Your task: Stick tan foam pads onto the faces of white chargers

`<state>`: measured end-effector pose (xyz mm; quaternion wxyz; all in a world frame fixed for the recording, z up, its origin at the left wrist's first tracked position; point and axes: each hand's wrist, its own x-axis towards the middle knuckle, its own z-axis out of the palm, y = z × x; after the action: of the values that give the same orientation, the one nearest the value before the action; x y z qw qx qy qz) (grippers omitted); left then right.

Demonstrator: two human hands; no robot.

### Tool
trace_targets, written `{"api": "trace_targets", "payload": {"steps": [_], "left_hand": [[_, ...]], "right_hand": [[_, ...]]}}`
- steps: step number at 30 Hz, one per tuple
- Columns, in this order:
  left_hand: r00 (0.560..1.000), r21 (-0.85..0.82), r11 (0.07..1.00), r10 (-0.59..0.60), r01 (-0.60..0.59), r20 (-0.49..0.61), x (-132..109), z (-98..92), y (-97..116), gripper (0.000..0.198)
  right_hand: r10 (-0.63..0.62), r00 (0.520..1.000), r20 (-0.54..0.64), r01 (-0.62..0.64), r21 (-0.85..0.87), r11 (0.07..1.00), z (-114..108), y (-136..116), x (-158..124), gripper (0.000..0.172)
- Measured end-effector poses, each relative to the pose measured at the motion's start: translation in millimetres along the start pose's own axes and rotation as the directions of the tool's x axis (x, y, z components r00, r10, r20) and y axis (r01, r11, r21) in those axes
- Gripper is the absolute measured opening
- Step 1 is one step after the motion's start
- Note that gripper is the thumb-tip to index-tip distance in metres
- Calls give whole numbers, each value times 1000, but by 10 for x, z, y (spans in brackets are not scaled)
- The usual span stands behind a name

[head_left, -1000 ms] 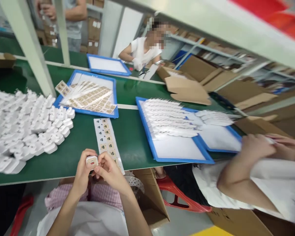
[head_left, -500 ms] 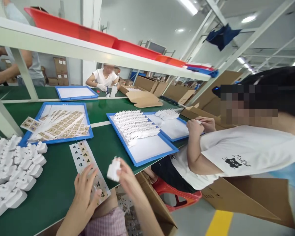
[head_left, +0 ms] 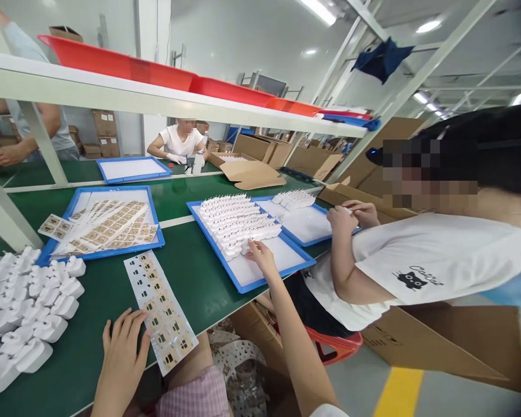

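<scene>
My left hand (head_left: 124,347) lies flat and empty, fingers apart, at the table's front edge, its fingertips by the left edge of a sticker sheet (head_left: 161,307). This long sheet carries tan stickers with dark cutouts, and its near end sticks out past the table edge. My right hand (head_left: 263,259) reaches into a blue-rimmed tray (head_left: 254,284). Its fingers are closed round a small white plastic part (head_left: 245,245), partly hidden by them, at the near end of the rows of white parts (head_left: 238,220). A large group of white plastic housings (head_left: 35,313) stands on the left.
Another blue-rimmed tray (head_left: 156,238) holds several sticker sheets. Beyond my tray a second one (head_left: 306,226) has a few white parts. A co-worker (head_left: 399,266) sits close on the right. Above runs a shelf (head_left: 165,95) with red bins. A carton of scraps (head_left: 238,370) sits below.
My right hand has moved forward and right with the white part, from beside the sheet into the tray. My left hand has slid back and left, off the sheet's middle.
</scene>
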<state>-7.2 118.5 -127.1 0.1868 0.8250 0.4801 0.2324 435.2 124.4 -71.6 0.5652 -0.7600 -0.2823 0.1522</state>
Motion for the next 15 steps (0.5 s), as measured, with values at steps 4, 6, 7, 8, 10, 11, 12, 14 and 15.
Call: {"api": "trace_targets", "payload": {"steps": [4, 6, 7, 8, 10, 11, 12, 14, 15], "left_hand": [[1000, -15, 1000, -1, 1, -2, -31, -14, -24, 35], [1000, -56, 998, -10, 11, 20, 14, -71, -30, 35], [999, -74, 997, -14, 17, 33, 72, -120, -24, 36], [999, -82, 997, -13, 17, 45, 159, -181, -13, 38], [998, -53, 999, 6, -3, 61, 414, -326, 19, 45], [997, -14, 999, 35, -34, 75, 569, -400, 33, 48], [992, 23, 997, 65, -68, 104, 730, -465, 41, 51], [979, 73, 993, 78, -94, 189, 1018, -556, 26, 55], [959, 70, 992, 85, -107, 271, 1123, -577, 3, 59]], "right_hand": [[-42, 999, 17, 42, -7, 999, 40, -47, -47, 53], [-94, 995, -25, 93, -37, 995, 13, -122, -113, 55], [-131, 990, -53, 128, -54, 990, 5, -176, -161, 57], [-174, 982, -75, 169, -67, 983, 12, -241, -221, 58], [-267, 961, -70, 262, -74, 962, 101, -398, -371, 57], [-311, 950, -29, 309, -62, 949, 194, -486, -459, 55], [-353, 935, 39, 354, -42, 934, 320, -573, -553, 52], [-424, 873, 241, 434, 15, 901, 649, -733, -750, 45], [-451, 817, 358, 466, 48, 883, 832, -798, -848, 40]]}}
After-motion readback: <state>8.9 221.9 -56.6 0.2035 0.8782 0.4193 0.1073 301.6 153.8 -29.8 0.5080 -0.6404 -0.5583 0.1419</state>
